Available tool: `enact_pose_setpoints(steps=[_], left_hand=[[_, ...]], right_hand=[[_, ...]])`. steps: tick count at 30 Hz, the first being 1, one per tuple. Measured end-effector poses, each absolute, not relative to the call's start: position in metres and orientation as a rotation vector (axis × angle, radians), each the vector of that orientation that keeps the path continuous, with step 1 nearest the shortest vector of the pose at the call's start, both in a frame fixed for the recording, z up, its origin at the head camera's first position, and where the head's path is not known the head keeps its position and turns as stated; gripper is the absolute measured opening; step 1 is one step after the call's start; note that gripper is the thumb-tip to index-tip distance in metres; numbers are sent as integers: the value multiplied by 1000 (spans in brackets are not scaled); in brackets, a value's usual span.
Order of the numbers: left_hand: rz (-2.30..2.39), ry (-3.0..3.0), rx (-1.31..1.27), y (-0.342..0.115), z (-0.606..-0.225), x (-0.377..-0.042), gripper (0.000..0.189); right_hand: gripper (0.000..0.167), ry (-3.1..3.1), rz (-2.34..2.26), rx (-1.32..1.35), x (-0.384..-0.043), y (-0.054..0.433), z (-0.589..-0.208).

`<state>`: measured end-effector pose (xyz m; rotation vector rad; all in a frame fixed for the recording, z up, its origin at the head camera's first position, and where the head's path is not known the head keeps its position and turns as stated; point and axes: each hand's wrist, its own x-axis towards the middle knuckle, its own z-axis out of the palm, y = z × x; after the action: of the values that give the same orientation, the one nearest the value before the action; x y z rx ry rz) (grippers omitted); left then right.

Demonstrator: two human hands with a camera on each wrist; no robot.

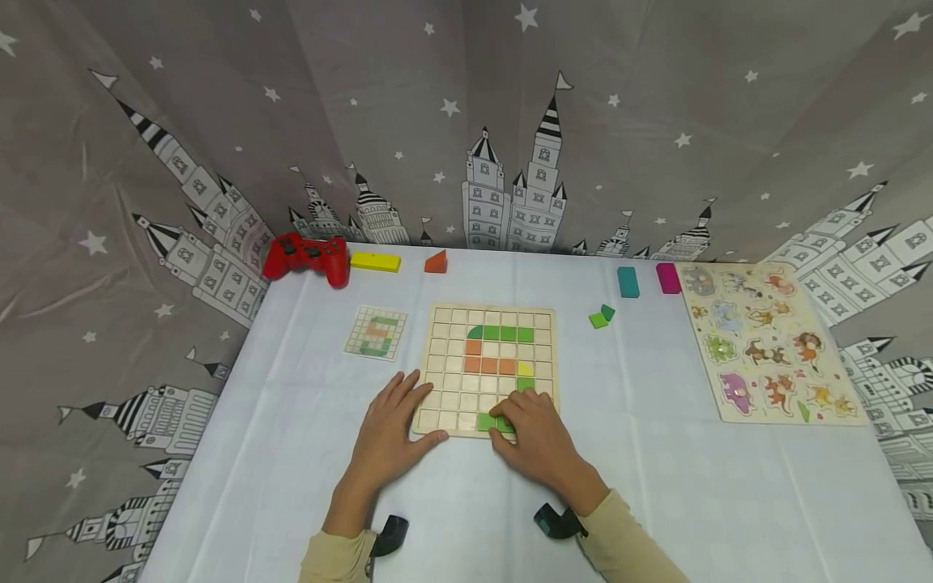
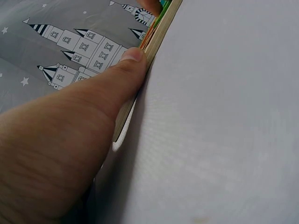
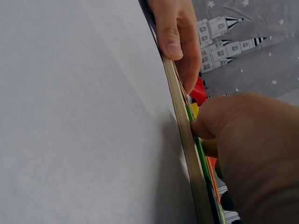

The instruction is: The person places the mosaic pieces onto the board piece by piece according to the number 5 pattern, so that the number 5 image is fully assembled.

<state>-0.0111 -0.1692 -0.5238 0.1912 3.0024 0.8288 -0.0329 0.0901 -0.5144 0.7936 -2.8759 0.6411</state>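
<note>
A wooden grid board (image 1: pixel 446 397) lies on the table with green, orange and yellow tiles in its squares, forming an angular figure. My right hand (image 1: pixel 535 433) is over the board's lower right part. Its thumb and index finger pinch a green square tile (image 1: pixel 504 424) in the bottom row, beside another green tile (image 1: pixel 485 422); the curled fingers hide the squares at the corner. My left hand (image 1: pixel 389 429) rests at the board's lower left corner, fingers spread along the left edge. In the left wrist view its thumb (image 2: pixel 133 56) touches the board's front edge.
A pattern card (image 1: pixel 351 344) lies left of the board. Two loose green pieces (image 1: pixel 599 320) are to its right. Along the back are a red game controller (image 1: pixel 306 255), a yellow block (image 1: pixel 375 261), an orange piece (image 1: pixel 436 261), teal (image 1: pixel 628 282) and magenta blocks (image 1: pixel 667 278). An animal puzzle (image 1: pixel 743 385) lies far right.
</note>
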Motion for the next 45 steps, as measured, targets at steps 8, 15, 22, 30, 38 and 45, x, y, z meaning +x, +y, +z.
enact_pose_setpoints(steps=[8,15,22,30,38,45], left_hand=[[833,2993,192,-169,-524,-11,82],[838,2993,198,-168,-525,-13,83],[830,2997,182,-167,-525,-12,83],[835,2997,180,-169,-523,-11,83],[841,2989,163,-168,-522,-10,84],[841,2996,181,-168,-522,-11,84]], right_hand=[[17,-2855,675,773,-33,91,-514],[21,-2838,824,649,-47,108,-505],[27,-2873,879,310,-91,172,-494],[43,-3028,841,87,-143,238,-509],[50,-3134,763,92,-168,245,-510],[39,-3109,784,-15,-161,243,-512]])
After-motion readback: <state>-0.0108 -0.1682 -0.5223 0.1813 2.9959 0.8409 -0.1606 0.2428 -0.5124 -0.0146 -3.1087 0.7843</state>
